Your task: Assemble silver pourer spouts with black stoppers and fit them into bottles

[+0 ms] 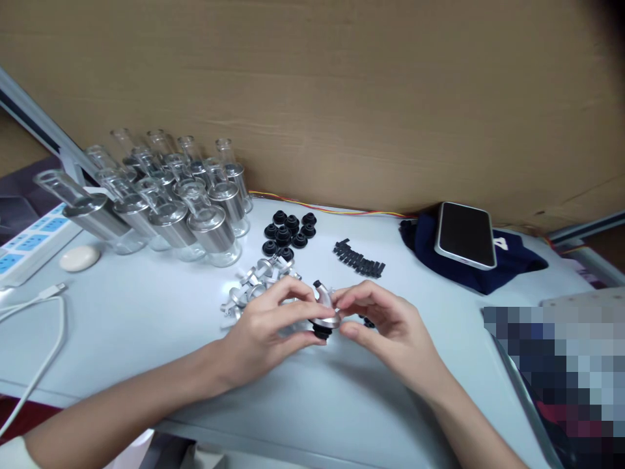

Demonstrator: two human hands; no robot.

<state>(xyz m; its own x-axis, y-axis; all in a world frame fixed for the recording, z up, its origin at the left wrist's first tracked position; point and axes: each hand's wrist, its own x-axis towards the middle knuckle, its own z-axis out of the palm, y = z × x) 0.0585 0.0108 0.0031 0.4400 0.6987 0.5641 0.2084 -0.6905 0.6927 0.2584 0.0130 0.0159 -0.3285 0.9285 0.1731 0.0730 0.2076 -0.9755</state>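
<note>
My left hand (266, 332) and my right hand (385, 322) meet over the pale table (146, 326), both pinching one small silver metal spout (326, 311) with a black rubber stopper under its disc. The curved tube of the spout points up and left. Just behind my left fingers lies a heap of several more silver spouts (254, 286). A cluster of black rubber stoppers (289, 233) sits farther back, and a row of small black caps (359, 258) lies to its right.
Several glass bottles with silver spouts (170, 202) stand at the back left. A phone (465, 234) rests on dark blue cloth (512, 264) at the right. A power strip (29, 244), a white oval object (79, 258) and a white cable (39, 326) lie at the left. A cardboard wall (342, 98) stands behind.
</note>
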